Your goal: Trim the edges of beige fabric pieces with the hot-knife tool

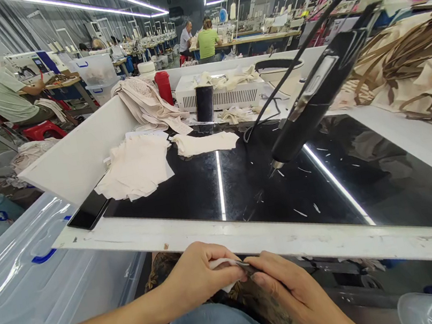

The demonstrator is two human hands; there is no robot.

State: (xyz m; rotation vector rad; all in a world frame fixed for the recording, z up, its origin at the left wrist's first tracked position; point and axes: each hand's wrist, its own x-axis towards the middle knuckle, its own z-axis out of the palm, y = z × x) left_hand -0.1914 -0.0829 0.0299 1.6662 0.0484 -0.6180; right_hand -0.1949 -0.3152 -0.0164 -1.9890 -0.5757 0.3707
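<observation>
In front of my lap, close under the table's front edge, my left hand [201, 278] pinches a small piece of pale fabric [222, 263] between thumb and fingers. My right hand [295, 285] meets it from the other side, its fingers closed on a thin dark metal-looking tool [247, 266] that touches the fabric. Fingers hide most of this tool, so its exact kind does not show. On the glossy black tabletop [189, 198] lie a stack of cream fabric pieces [137, 165] and a single cream strip [205, 143].
A black corded tool [311, 93] with a metal tip slants over the tabletop, among white scraps. Behind stand a phone [204, 104], a vented white box [221, 89] and a red cup [164, 87]. Fabric heaps [416, 61] fill the right; a clear bin [26, 277] stands left.
</observation>
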